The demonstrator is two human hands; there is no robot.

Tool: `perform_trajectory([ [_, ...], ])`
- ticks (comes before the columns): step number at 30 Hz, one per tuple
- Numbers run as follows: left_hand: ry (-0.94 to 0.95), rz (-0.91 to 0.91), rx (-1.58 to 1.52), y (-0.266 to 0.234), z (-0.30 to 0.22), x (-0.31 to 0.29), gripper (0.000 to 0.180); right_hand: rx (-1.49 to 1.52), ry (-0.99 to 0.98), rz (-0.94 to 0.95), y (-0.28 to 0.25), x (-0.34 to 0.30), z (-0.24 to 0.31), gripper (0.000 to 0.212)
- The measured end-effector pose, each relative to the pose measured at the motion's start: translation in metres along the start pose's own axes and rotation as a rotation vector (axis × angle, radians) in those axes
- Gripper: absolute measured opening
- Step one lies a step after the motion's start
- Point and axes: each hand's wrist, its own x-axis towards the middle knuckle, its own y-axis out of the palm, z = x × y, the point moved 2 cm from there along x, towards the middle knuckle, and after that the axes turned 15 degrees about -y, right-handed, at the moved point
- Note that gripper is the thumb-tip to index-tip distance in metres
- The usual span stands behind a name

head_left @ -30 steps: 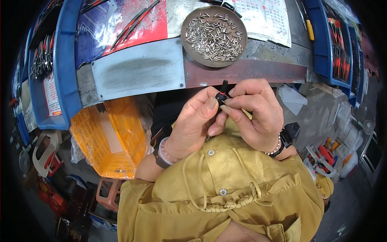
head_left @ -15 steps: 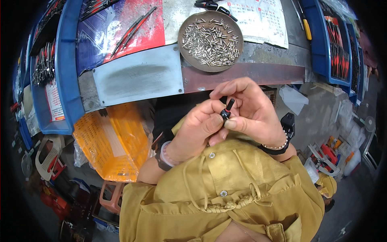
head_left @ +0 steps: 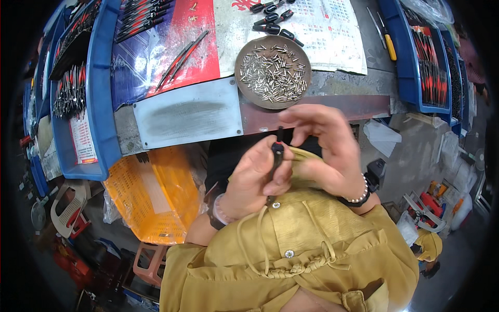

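My left hand [head_left: 259,174] is closed around a slim black tool with a red ring near its upper end [head_left: 278,147]. Its thin tip points up, and a dark end shows below my fingers; the middle is hidden in my palm. Just to the right, my right hand [head_left: 330,151] is spread with its fingers curved and apart, slightly blurred, with nothing visible in it. Beyond both hands, a round brown dish [head_left: 241,83] on the bench edge holds many small silvery metal pins [head_left: 275,75].
Black-and-red slim rods [head_left: 182,60] lie on the bench paper, with short black pieces [head_left: 267,28] behind the dish. Blue bins of similar rods stand left [head_left: 99,93] and right [head_left: 410,78]. A yellow-handled tool [head_left: 390,47] lies at right; an orange crate [head_left: 138,200] sits below left.
My right hand has let go of the black tool and opened, its fingers now apart from it. My left hand has shifted slightly left and keeps the tool. The head view has tilted a little.
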Motion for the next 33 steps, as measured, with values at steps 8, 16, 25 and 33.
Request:
perform_trajectory([
  [8,0.052,0.032,0.042,-0.007,-0.002,0.004,0.035,0.220,-0.278,0.178,-0.006,-0.002,0.037,0.048],
  [16,0.027,0.049,0.039,-0.008,-0.004,0.004,0.033,0.122,-0.292,0.101,-0.020,0.018,0.051,0.031],
  [25,0.041,0.004,0.043,-0.012,-0.006,0.000,0.031,-0.891,-0.222,0.103,-0.009,0.043,-0.033,0.020],
  [33,0.106,-0.079,0.034,-0.013,-0.004,-0.001,0.032,-1.113,-0.277,0.205,-0.001,0.047,-0.053,0.006],
])
